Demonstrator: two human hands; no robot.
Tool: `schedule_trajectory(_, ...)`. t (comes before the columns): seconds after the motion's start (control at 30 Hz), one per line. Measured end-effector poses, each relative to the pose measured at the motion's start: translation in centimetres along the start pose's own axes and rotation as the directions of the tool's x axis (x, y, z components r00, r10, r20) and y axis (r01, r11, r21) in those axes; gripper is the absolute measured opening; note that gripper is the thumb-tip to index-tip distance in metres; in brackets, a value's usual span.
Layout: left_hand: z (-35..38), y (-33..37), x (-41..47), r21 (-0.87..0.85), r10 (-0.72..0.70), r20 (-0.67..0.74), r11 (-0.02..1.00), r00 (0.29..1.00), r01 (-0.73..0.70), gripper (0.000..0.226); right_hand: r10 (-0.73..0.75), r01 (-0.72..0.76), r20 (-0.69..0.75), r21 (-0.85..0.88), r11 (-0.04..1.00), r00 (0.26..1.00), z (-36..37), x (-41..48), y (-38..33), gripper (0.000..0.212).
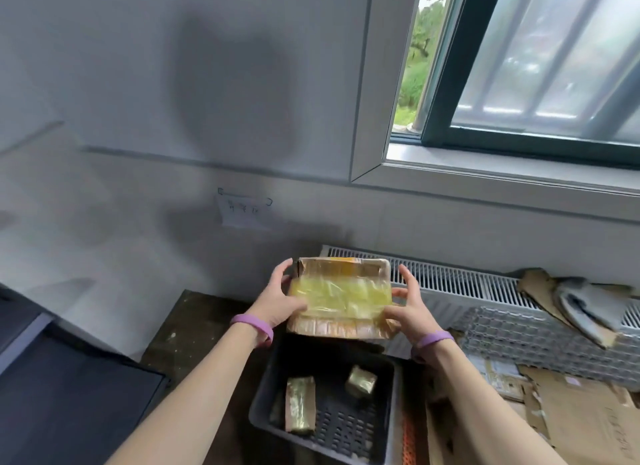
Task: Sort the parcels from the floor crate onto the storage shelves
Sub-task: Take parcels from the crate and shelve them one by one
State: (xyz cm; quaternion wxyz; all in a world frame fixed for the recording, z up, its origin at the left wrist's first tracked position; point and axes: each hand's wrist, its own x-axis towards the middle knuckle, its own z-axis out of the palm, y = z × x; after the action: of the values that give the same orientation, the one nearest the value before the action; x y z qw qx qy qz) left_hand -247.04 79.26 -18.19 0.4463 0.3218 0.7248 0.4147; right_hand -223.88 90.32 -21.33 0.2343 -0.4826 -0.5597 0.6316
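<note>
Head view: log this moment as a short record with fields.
held item: taped parcel, raised above the crate
left grip: holds the parcel's left edge
right grip: holds its right edge
crate: dark, perforated base, below the hands
inside crate: long parcel and small parcel, apart
shelves: not in view

The held parcel (341,298) overhangs the far end of the crate (346,430); bare mesh separates long parcel (300,409) and small parcel (361,381). A radiator (450,281) crowds the right.
</note>
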Motion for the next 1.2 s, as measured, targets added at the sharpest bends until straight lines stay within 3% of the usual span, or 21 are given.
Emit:
schedule_trajectory(0.07, 0.2, 0.3, -0.3, 0.113, 0.089, 0.031, 0.989, 0.996, -0.092, 0.093, -0.015, 0.015, 0.018, -0.027, 1.0, 1.0, 0.1, 0.1, -0.3, 0.086)
schedule_trajectory(0.13, 0.4, 0.4, -0.5, 0.154, 0.146, 0.011, 0.977, 0.989, -0.146, 0.086, -0.027, 0.027, 0.011, -0.052, 0.998, 1.0, 0.7, 0.2, -0.4, 0.068)
schedule_trajectory(0.3, 0.6, 0.4, -0.5, -0.035, 0.152, -0.079, 0.987, 0.985, -0.155, 0.034, -0.021, 0.022, -0.043, 0.036, 0.999, 0.999, 1.6, 0.1, -0.4, 0.005)
schedule_trajectory(0.37, 0.6, 0.5, -0.5, -0.106, 0.144, -0.15, 0.981, 0.978, -0.161, 0.012, -0.03, 0.034, -0.061, 0.07, 0.997, 0.998, 1.6, 0.2, -0.1, 0.015)
schedule_trajectory(0.4, 0.5, 0.4, -0.5, -0.11, 0.157, -0.18, 0.978, 0.971, -0.178, 0.013, -0.035, 0.04, -0.064, 0.081, 0.996, 0.997, 1.5, 0.1, -0.1, 0.019)
schedule_trajectory(0.57, 0.2, 0.4, -0.9, -0.156, 0.193, -0.141, 0.964, 0.971, -0.214, 0.064, -0.047, 0.056, -0.059, 0.16, 0.985, 0.997, 1.2, 0.4, -0.2, 0.072)
schedule_trajectory(0.77, -0.6, 1.4, -1.5, -0.073, 0.224, -0.044, 0.971, 0.973, -0.227, 0.087, -0.087, 0.102, -0.09, 0.18, 0.978, 0.992, 1.3, 0.4, -1.0, 0.085)
schedule_trajectory(0.87, -0.7, 1.8, -2.0, -0.014, 0.229, 0.012, 0.973, 0.973, -0.229, 0.103, -0.137, 0.144, -0.085, 0.078, 0.987, 0.987, 0.9, 0.7, -1.5, 0.07)
schedule_trajectory(0.97, -0.7, 2.2, -2.6, 0.047, 0.227, 0.041, 0.972, 0.973, -0.228, 0.108, -0.2, 0.204, -0.086, 0.05, 0.978, 0.976, 0.7, 0.5, -2.8, 0.039)
schedule_trajectory(1.03, -0.8, 2.4, -2.8, 0.004, 0.19, -0.007, 0.982, 0.982, -0.19, 0.099, -0.23, 0.233, -0.107, 0.014, 0.972, 0.967, 0.4, 0.3, -4.0, 0.028)
schedule_trajectory(1.13, -1.2, 2.7, -2.6, -0.134, 0.076, -0.088, 0.987, 0.993, -0.087, 0.078, -0.278, 0.279, -0.087, -0.007, 0.96, 0.957, -0.3, 0.1, -5.8, 0.03)
schedule_trajectory(1.2, -1.6, 3.1, -2.4, -0.109, 0.039, -0.11, 0.993, 0.993, -0.051, 0.063, -0.31, 0.31, -0.038, -0.018, 0.951, 0.95, -0.6, 0.1, -6.9, 0.032)
